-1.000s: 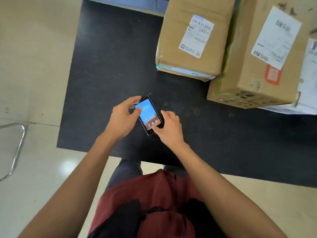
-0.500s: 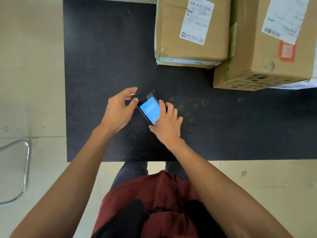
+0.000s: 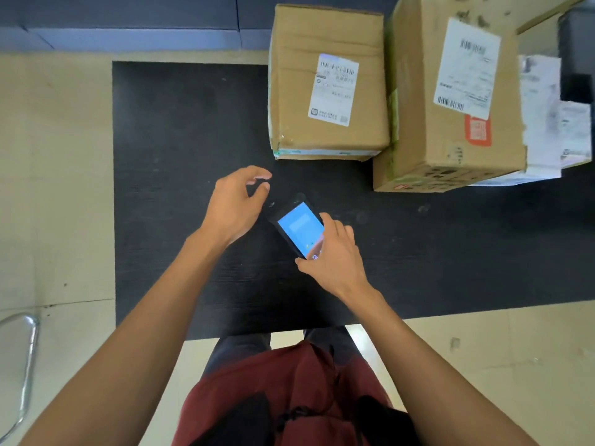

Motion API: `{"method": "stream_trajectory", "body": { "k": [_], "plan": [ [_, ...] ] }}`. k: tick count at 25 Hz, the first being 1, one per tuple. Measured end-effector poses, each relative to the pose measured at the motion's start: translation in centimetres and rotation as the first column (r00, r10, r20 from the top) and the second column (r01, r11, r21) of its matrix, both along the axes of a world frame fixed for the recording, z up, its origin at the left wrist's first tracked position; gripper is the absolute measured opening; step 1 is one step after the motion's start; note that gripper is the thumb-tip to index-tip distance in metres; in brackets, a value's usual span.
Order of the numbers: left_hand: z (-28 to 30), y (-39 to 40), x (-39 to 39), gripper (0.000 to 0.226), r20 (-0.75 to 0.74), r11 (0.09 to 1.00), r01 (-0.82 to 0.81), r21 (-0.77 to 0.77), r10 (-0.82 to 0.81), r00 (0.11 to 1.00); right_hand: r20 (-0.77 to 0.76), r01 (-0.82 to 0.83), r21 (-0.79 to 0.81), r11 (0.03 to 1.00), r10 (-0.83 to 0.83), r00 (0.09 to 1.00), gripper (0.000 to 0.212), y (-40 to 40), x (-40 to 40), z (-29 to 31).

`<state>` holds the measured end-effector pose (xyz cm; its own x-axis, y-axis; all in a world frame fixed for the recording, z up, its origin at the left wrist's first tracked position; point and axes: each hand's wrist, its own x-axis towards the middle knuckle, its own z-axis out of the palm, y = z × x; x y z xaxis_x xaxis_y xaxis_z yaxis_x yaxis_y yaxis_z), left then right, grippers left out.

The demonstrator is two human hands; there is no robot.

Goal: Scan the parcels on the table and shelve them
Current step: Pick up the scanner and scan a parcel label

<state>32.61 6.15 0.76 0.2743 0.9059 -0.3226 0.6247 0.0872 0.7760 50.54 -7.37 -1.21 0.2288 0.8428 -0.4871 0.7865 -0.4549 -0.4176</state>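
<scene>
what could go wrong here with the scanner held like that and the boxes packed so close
The right hand alone holds the handheld scanner, by its near end over the black table; it might slip. The left hand is off it, empty. The two cardboard boxes sit tight together, so the wrong label may get scanned.

A parcel-handling room, such as a courier depot or mailroom. Taped cardboard boxes [image 3: 328, 85] carrying printed barcode shipping labels [image 3: 335, 90] crowd one end of a plain black table [image 3: 180, 149], beside a white mail bag [image 3: 544, 123]. The floor [image 3: 54, 188] is pale tile, and a lit handheld scanner [image 3: 297, 225] is out.
</scene>
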Motion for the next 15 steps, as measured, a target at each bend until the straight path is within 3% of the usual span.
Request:
{"method": "stream_trajectory", "body": {
  "k": [7,10,15],
  "plan": [
    [0.9,6.2,5.1,0.034,-0.15,0.937,0.201,0.285,-0.163,0.975,-0.156,0.323,0.081,0.943,-0.308,0.939,0.095,2.7,4.8,8.2],
    [0.6,7.0,6.1,0.039,-0.282,0.898,0.335,0.285,-0.256,0.925,-0.175,0.377,0.117,0.919,-0.355,0.918,0.059,4.2,5.9,10.9],
    [0.0,6.7,6.1,0.047,-0.388,0.877,0.413,0.247,-0.301,0.871,-0.132,0.395,0.117,0.911,-0.38,0.915,0.049,6.4,6.5,12.8]
  ]
}}
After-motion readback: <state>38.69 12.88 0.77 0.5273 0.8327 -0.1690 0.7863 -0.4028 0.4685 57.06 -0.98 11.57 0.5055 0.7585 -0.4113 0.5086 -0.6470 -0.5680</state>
